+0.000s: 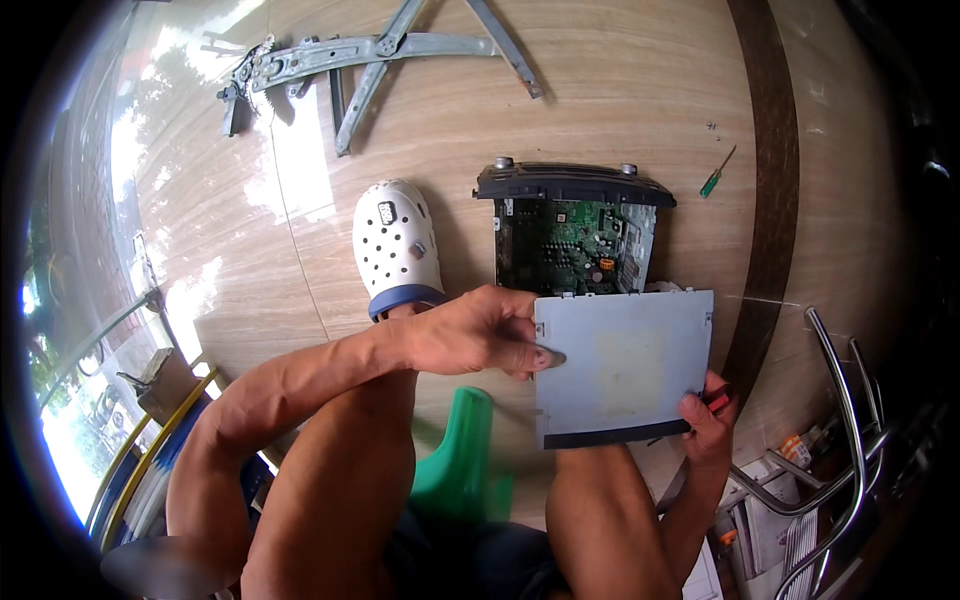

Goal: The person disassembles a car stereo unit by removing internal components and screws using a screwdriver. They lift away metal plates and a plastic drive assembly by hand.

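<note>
A flat light-grey metal cover plate [625,365] with small tabs and a dark strip along its near edge is held up between both hands. My left hand [485,335] is closed on its left edge, thumb on top. At the near right corner my right hand [710,415] grips it, thumb on the face. A red-and-black object [717,401] also sits in the right hand, mostly hidden, its kind unclear. Just beyond the plate, a car stereo [572,185] lies on the floor with its green circuit board [570,245] exposed. The plate overlaps its near end in view.
A green screwdriver [712,182] and small screws [711,127] lie on the tiled floor [630,90] at right. A metal window regulator [375,50] lies far left. My white clog [395,240] stands beside the stereo. Near me are a green plastic stool [455,465] and chrome tubing [850,400].
</note>
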Demonstrator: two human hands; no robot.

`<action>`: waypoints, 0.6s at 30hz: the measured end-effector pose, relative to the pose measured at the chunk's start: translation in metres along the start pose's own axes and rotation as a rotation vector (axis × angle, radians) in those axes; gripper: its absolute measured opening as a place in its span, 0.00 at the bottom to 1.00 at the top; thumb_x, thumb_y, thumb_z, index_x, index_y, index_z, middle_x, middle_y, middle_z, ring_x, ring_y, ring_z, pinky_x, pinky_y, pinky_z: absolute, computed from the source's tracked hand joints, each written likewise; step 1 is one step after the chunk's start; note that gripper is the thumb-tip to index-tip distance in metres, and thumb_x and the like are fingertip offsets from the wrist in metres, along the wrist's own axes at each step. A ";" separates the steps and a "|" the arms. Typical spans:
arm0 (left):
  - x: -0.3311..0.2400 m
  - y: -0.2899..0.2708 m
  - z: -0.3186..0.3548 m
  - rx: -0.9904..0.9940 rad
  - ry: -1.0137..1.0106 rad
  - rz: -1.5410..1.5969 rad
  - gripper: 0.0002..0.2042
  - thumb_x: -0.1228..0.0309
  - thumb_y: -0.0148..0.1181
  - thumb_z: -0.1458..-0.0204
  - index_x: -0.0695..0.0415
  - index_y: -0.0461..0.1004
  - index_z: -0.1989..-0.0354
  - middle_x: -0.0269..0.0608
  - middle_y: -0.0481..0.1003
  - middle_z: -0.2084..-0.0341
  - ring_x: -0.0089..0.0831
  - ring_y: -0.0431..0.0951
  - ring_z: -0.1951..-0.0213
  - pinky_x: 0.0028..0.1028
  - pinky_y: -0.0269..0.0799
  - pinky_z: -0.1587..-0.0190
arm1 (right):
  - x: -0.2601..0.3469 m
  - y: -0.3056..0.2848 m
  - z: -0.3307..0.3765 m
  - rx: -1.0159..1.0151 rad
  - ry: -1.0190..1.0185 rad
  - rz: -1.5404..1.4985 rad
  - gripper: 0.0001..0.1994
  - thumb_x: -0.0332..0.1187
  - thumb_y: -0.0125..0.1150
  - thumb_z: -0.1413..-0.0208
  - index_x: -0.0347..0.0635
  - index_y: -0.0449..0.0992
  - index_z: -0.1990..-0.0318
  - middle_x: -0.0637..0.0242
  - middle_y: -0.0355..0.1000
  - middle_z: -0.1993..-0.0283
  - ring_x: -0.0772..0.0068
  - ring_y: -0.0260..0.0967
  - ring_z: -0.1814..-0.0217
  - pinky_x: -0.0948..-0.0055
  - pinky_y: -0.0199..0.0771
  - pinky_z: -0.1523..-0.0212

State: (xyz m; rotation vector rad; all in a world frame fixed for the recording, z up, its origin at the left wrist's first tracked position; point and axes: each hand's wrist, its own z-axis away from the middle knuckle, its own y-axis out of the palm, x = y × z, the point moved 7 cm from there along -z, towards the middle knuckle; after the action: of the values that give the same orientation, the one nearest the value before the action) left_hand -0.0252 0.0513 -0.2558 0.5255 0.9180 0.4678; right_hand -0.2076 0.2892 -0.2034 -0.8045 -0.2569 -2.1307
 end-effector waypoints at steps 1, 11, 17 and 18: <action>-0.006 0.004 0.000 0.034 -0.031 -0.008 0.12 0.68 0.65 0.39 0.62 0.75 0.53 0.37 0.79 0.66 0.21 0.78 0.62 0.26 0.76 0.57 | -0.001 -0.006 0.000 -0.006 -0.032 0.008 0.22 0.47 0.73 0.51 0.36 0.79 0.57 0.78 0.70 0.73 0.90 0.57 0.77 0.83 0.51 0.79; 0.005 -0.032 0.019 -0.208 -0.030 -0.207 0.12 0.67 0.63 0.39 0.64 0.79 0.55 0.39 0.81 0.64 0.27 0.79 0.59 0.29 0.74 0.52 | -0.043 -0.073 -0.017 -0.296 -0.185 -0.542 0.09 0.40 0.65 0.39 0.47 0.75 0.57 0.74 0.73 0.69 0.82 0.61 0.79 0.82 0.53 0.83; 0.004 -0.050 0.019 -0.357 0.043 0.037 0.14 0.65 0.62 0.38 0.66 0.78 0.56 0.38 0.79 0.67 0.24 0.78 0.62 0.26 0.74 0.54 | -0.100 -0.092 -0.041 -0.441 -0.076 -0.901 0.10 0.41 0.65 0.37 0.55 0.71 0.69 0.74 0.66 0.77 0.77 0.58 0.79 0.78 0.50 0.84; -0.001 -0.054 0.020 -0.406 0.023 0.007 0.14 0.65 0.62 0.38 0.66 0.78 0.56 0.38 0.79 0.67 0.23 0.77 0.62 0.26 0.73 0.54 | -0.116 -0.094 -0.044 -0.536 -0.011 -0.966 0.11 0.41 0.66 0.38 0.56 0.71 0.71 0.74 0.63 0.78 0.77 0.59 0.78 0.78 0.51 0.84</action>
State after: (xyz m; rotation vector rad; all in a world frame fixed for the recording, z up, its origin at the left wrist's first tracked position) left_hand -0.0004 0.0040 -0.2780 0.1532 0.8154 0.6492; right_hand -0.2467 0.4036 -0.3021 -1.1399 -0.0694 -3.1831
